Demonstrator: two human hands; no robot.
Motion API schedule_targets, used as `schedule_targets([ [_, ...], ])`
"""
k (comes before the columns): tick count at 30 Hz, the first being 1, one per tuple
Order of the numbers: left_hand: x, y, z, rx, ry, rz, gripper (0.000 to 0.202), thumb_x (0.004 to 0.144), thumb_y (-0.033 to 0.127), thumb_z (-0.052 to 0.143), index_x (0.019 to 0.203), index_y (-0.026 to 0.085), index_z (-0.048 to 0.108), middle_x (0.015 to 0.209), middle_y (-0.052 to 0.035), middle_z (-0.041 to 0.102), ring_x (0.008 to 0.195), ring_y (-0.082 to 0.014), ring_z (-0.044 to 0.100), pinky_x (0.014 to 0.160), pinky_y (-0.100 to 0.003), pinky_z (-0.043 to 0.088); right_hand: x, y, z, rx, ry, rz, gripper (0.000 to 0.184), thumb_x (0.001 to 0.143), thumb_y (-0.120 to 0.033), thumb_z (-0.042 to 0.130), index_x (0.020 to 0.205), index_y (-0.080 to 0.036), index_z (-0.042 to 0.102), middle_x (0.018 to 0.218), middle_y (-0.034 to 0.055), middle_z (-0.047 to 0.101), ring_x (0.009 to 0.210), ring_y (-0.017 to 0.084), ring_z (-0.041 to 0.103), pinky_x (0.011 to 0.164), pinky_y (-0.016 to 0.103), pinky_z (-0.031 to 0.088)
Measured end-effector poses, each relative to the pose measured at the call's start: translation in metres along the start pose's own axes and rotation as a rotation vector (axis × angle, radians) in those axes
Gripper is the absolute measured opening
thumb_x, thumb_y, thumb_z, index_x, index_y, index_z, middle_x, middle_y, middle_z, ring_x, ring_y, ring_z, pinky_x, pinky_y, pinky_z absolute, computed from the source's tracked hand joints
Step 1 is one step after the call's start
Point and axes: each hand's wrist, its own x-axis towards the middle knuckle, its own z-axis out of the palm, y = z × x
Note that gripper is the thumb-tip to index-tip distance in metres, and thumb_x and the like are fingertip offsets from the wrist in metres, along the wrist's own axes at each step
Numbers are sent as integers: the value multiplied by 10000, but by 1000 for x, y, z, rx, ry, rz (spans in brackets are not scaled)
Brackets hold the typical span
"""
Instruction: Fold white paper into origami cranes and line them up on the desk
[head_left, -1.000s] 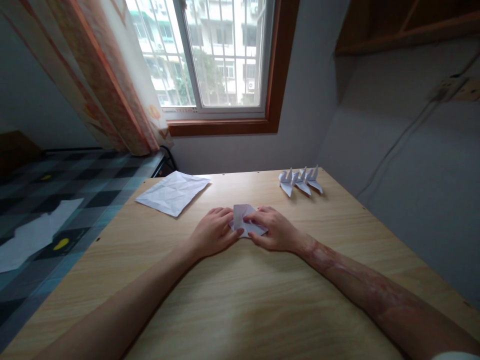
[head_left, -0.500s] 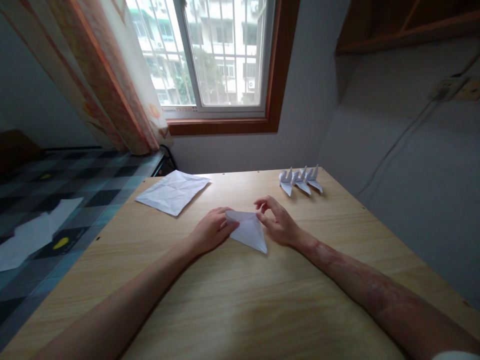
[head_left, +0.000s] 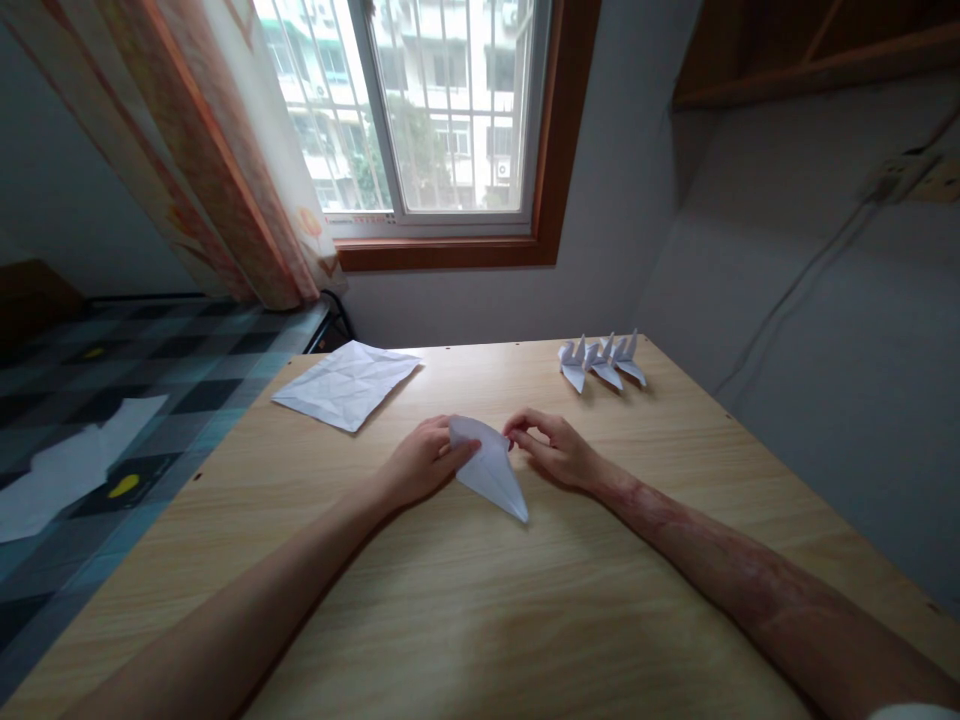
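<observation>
A folded white paper (head_left: 489,468), shaped like a long pointed triangle, lies on the wooden table (head_left: 480,600) with its tip toward me. My left hand (head_left: 418,465) grips its far left corner with closed fingers. My right hand (head_left: 553,451) pinches the paper's far right edge between thumb and fingertips.
A creased white sheet (head_left: 346,384) lies at the table's far left. Three folded paper cranes (head_left: 600,361) stand at the far right near the wall. A bed with a checked cover (head_left: 112,400) and loose white paper (head_left: 67,465) is on the left. A window is ahead.
The small folded packet has opened into a long pointed triangle. My right hand lifted off it, then came back to pinch its far right edge. My left hand stayed at the left corner.
</observation>
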Motion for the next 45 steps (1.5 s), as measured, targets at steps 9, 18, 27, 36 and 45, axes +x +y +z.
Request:
schedule_targets([
  [9,-1,-5,1,-88,29,-23,579,1165,539,415,933,185,810,1022,-107,795,961,-245,711,933,-375,555,1,-6,4,-330,-173,-290,183,1085,-180,619,1197,-239,752,1196,106,756,1111,243,700,1021,407,580],
  [18,0,3,-3,-57,-19,38,379,1093,505,620,961,207,812,1118,-92,807,1025,-239,727,985,-368,551,3,-9,3,-335,-223,-336,188,1078,-157,617,1174,-226,763,1157,89,826,1034,235,732,985,404,599],
  [27,-1,0,-1,121,40,-13,309,1050,380,655,815,207,759,928,-68,736,855,-210,687,815,-350,562,-2,-19,2,-380,-263,-389,328,1002,-346,764,1323,-285,732,1322,112,771,1142,285,722,1050,478,575],
  [36,-5,-10,6,307,310,-63,385,971,253,729,1346,233,643,1514,-139,628,1295,-313,665,1112,-499,554,-2,-27,2,-442,-415,-412,406,961,-493,796,1299,-274,743,1361,118,754,1168,309,706,1070,500,567],
  [45,-4,-8,5,343,100,2,175,1080,255,567,1059,239,739,1099,-70,807,1014,-255,734,939,-408,548,-4,-6,5,-499,-256,-357,397,949,-152,693,1324,-275,731,1394,94,776,1212,303,729,1091,490,603],
])
